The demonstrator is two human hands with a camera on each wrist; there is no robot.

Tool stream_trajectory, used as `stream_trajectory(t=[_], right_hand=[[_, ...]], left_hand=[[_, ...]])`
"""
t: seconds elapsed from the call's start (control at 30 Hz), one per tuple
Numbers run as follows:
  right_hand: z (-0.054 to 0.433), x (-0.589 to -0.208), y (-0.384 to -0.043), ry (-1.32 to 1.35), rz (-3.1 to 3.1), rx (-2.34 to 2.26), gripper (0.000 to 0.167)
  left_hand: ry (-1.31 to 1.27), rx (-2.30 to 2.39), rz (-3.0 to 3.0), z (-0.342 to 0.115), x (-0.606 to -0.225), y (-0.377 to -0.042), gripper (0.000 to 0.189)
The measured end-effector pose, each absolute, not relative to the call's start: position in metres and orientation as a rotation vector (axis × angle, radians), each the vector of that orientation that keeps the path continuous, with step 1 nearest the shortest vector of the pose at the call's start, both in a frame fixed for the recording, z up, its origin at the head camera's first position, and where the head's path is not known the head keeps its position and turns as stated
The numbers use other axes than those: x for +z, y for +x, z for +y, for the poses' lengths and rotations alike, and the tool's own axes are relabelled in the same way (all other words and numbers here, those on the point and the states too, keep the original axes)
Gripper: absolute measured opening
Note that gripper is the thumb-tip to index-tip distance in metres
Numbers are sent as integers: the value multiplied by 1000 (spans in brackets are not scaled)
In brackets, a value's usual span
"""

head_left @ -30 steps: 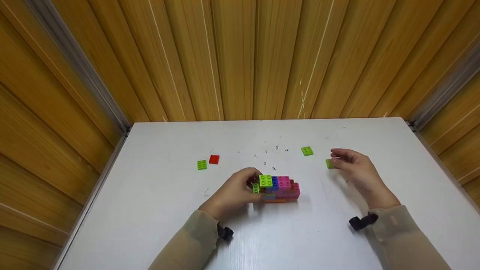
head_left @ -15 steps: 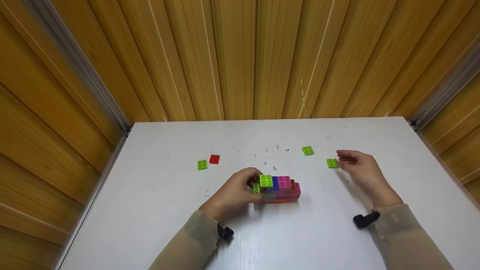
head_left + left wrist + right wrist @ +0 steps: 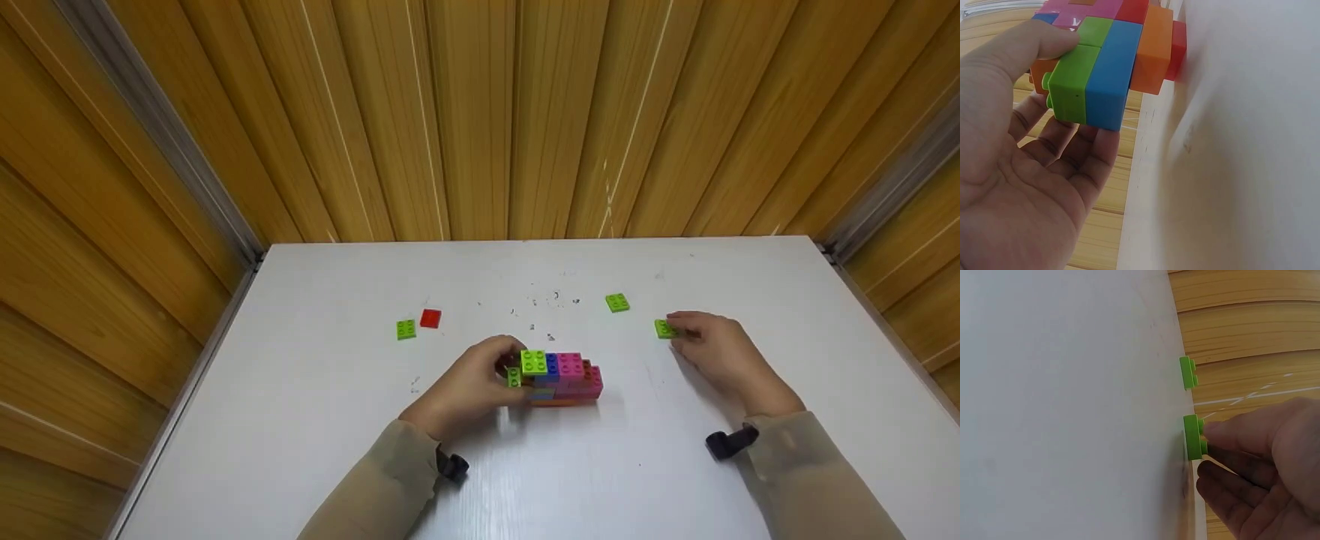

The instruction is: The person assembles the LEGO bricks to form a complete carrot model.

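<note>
My left hand (image 3: 469, 386) holds a block of joined toy building bricks (image 3: 570, 379), coloured pink, blue, green, orange and red. In the left wrist view, the thumb lies on the top of the brick block (image 3: 1112, 73) and the fingers curl beneath its end. To the right, my right hand (image 3: 724, 360) is at a flat green brick (image 3: 663, 328) lying on the table. The right wrist view has the thumb at the studs of this green brick (image 3: 1192, 437), with the other fingers bent beside it; a firm grip does not show.
Another flat green brick (image 3: 617, 302) lies farther back on the white table (image 3: 315, 420). To the left lie one more green brick (image 3: 406, 329) and a red flat piece (image 3: 430, 319). Wood-patterned panels (image 3: 480, 120) stand behind the table.
My right hand drew back slightly from the green brick, then came in to it again with thumb and fingers closer together. My left hand and the brick block stay in place.
</note>
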State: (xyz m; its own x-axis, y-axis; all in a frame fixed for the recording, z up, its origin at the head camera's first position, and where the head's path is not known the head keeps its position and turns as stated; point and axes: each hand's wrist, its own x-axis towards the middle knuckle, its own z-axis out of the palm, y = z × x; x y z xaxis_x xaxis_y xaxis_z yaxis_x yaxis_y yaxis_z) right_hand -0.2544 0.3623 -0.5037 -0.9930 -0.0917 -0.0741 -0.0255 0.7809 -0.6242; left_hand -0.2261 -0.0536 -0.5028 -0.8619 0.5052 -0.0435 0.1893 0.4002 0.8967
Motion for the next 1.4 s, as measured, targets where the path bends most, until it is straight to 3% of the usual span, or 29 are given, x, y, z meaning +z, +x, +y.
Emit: stream_trajectory(t=[0.63,1.4], right_hand=[[360,-509,-253,-167,2989,-974,25],[349,-499,-249,-193,2962,-1072,39]], left_hand=[[613,1454,2353,-54,-502,-224,36],[612,1430,2364,-54,-503,-226,37]])
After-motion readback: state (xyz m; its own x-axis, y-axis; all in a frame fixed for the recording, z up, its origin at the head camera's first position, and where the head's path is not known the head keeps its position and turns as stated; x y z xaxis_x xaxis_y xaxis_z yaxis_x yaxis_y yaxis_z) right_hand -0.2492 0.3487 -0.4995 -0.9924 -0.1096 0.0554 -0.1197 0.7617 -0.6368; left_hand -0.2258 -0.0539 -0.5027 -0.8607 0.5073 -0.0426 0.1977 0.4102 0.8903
